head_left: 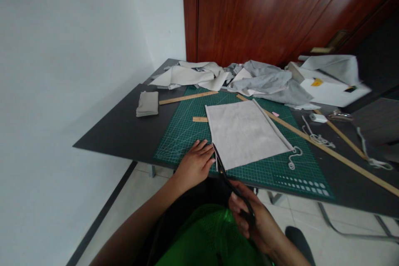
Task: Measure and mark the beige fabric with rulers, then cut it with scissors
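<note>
A light grey cloth piece (pixel 246 131) lies on the green cutting mat (pixel 174 137), with a rolled or folded strip along its left and right edges. My left hand (pixel 195 164) rests on the mat at the cloth's left edge, fingers spread and fingertips touching that edge. In my right hand (pixel 249 212) are black scissors (pixel 222 171), held by the handles. Their blades point up and left and lie over the cloth's lower left edge, close to my left fingertips. A white cord (pixel 294 158) curls out from the cloth's right corner.
Wooden rulers (pixel 339 157) lie around and partly under the cloth. Folded cloths (pixel 147 104) sit at the left. Crumpled fabric (pixel 262 79) lines the back, beside a white box (pixel 333 89). Loose cords (pixel 318 138) and a small white block (pixel 318 118) are at the right.
</note>
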`<state>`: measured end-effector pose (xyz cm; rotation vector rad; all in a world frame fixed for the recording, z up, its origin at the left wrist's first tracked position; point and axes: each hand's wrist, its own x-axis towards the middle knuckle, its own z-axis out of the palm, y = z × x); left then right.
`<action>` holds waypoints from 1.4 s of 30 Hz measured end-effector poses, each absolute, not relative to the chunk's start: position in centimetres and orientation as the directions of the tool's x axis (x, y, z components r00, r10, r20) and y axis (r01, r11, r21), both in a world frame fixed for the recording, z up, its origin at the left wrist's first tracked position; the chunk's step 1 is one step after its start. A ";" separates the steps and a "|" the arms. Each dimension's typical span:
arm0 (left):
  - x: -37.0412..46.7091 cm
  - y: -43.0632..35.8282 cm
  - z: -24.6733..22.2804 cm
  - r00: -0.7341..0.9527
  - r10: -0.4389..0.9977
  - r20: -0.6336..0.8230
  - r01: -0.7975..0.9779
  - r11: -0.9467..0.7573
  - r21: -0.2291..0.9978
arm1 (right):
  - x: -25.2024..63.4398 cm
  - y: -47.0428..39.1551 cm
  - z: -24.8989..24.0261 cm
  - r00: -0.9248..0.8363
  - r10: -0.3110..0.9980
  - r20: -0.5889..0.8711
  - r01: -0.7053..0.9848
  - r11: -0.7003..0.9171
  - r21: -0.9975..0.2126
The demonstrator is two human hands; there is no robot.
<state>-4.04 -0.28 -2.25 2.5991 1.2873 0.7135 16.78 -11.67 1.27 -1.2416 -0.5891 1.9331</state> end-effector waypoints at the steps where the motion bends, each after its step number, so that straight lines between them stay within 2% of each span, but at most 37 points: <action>1: -4.0 -0.3 -2.2 0.518 0.783 0.345 0.710 -0.619 0.337 | 16.8 -11.7 1.3 -0.250 0.789 -0.562 -0.352 -0.614 -0.706; 12: -4.2 -0.3 -2.3 0.510 0.786 0.350 0.699 -0.616 0.364 | 16.7 -11.8 1.1 -0.243 0.791 -0.562 -0.360 -0.612 -0.705; 18: -4.2 0.3 -1.8 0.403 0.806 0.433 0.623 -0.589 0.516 | 16.6 -11.8 1.4 -0.242 0.785 -0.571 -0.336 -0.619 -0.709; 21: -4.1 1.1 -1.1 0.337 0.853 0.399 0.635 -0.519 0.572 | 16.6 -12.1 1.0 -0.246 0.791 -0.560 -0.345 -0.611 -0.712; 27: -4.4 3.0 0.1 0.514 0.817 0.263 0.743 -0.576 0.340 | 16.6 -12.1 1.1 -0.232 0.797 -0.558 -0.347 -0.603 -0.718; 35: -5.1 3.1 -0.1 0.490 0.841 0.229 0.778 -0.541 0.319 | 17.1 -12.1 0.9 -0.257 0.785 -0.563 -0.330 -0.619 -0.713; 39: -5.3 3.3 -0.3 0.575 0.788 0.222 0.721 -0.616 0.318 | 17.2 -12.5 0.7 -0.264 0.781 -0.566 -0.320 -0.624 -0.712; 42: -5.5 3.4 -0.9 0.558 0.782 0.277 0.708 -0.623 0.331 | 17.1 -12.6 0.9 -0.251 0.782 -0.570 -0.334 -0.623 -0.707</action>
